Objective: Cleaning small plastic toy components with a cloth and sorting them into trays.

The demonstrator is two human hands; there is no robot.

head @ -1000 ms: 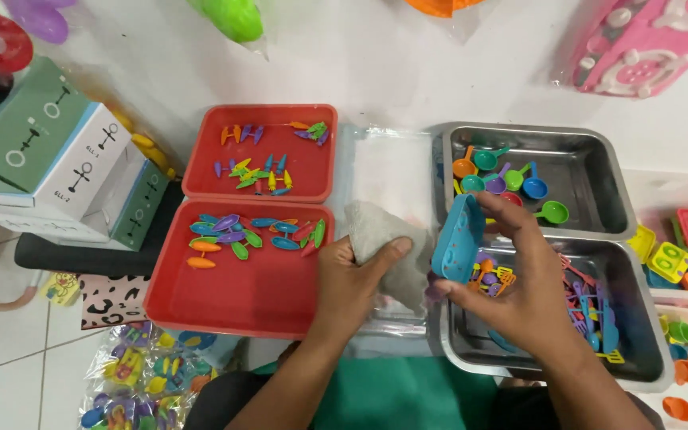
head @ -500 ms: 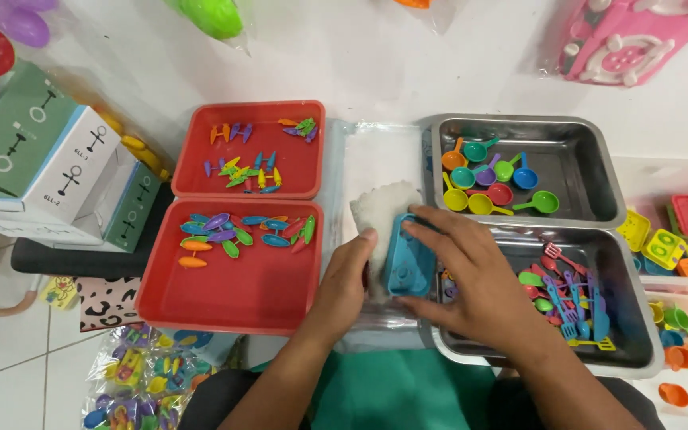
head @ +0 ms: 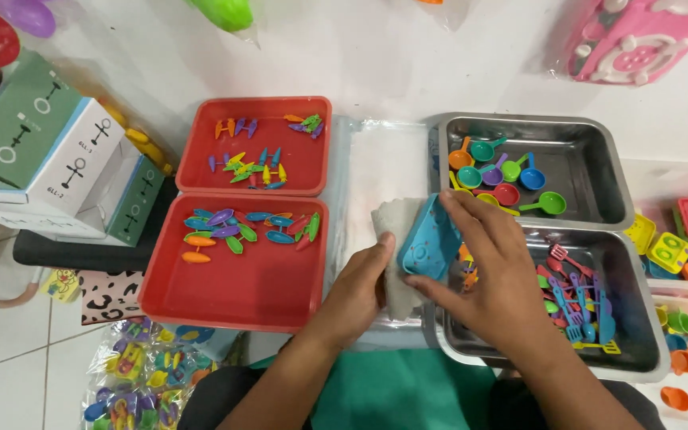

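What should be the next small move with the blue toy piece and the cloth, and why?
Probably rub the grey cloth across the blue toy piece: the left hand presses the cloth against it, while the right hand grips it above the lower metal tray.

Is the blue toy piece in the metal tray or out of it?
Out: the right hand holds the blue toy piece against the cloth in the left hand.

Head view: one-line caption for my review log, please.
Left hand presses a grey cloth against a blue toy tray held by the right hand, between red and steel trays.
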